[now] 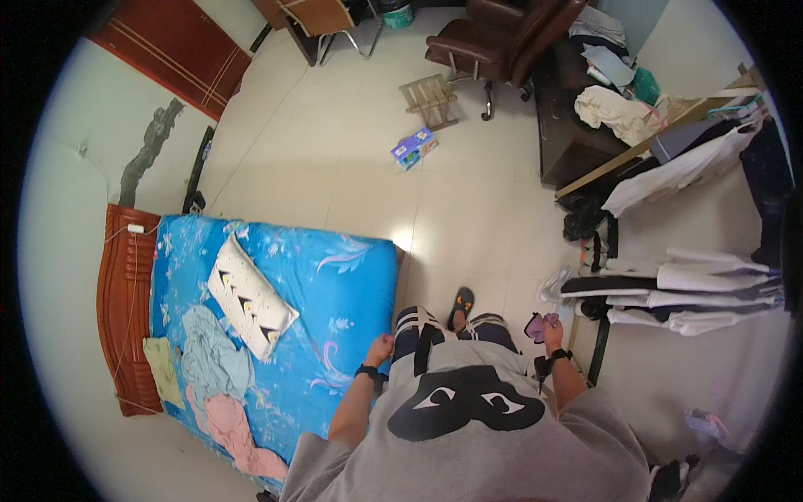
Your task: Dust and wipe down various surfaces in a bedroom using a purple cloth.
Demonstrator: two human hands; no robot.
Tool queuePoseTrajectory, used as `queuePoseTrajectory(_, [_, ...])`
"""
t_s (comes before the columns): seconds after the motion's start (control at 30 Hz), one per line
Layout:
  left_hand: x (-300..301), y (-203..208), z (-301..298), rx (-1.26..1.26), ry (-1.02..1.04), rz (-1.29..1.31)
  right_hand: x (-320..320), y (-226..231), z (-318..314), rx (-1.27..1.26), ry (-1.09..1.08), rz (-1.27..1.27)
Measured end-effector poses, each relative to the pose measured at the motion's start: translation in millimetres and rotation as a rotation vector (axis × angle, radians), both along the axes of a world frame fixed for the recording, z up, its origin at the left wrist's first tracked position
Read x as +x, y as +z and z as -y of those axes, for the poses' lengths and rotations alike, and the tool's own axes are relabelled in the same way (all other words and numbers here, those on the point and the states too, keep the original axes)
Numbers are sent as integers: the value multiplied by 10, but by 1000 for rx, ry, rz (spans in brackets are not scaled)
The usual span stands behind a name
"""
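Right hand (551,333): fingers closed round small pink-purple item (536,325), held beside right thigh; kind too small to tell.
Left hand (381,348): fingers curled into loose fist, holding nothing, just beside edge of blue bed (351,284).
Bed carries folded white pillow (249,297) and crumpled clothes (209,368) near headboard.
Clothes rack (694,293) just right of person.
Handling judgement: firm grip on item, free left hand steadies.
Far floor: blue box (413,148), brown armchair (502,38).

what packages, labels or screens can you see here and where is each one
Small carton: lies on the pale tiled floor near the folding stool, boxy, blue and purple with white patches.
Bucket: top edge by the chair legs, round, green with a pale band.
No screens or signs visible.
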State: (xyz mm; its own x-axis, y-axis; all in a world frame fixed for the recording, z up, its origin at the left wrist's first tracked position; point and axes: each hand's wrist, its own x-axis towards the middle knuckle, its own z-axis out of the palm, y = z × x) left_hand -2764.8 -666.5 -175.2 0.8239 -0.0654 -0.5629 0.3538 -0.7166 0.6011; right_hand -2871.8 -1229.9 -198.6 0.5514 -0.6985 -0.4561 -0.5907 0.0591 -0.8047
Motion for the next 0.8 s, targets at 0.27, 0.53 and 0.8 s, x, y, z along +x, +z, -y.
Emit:
queuePoseTrajectory(0.27, [1887,231,841,-116,-129,-102,1684,282,229,-37,160,-104])
queuePoseTrajectory(0.53, [3347,-660,542,29,-305,-171,2482,195,235,256,-190,14])
queuePoseTrajectory(0.8, [5866,-114,1100,185,-517,-215,3881,691,275,224,-317,10])
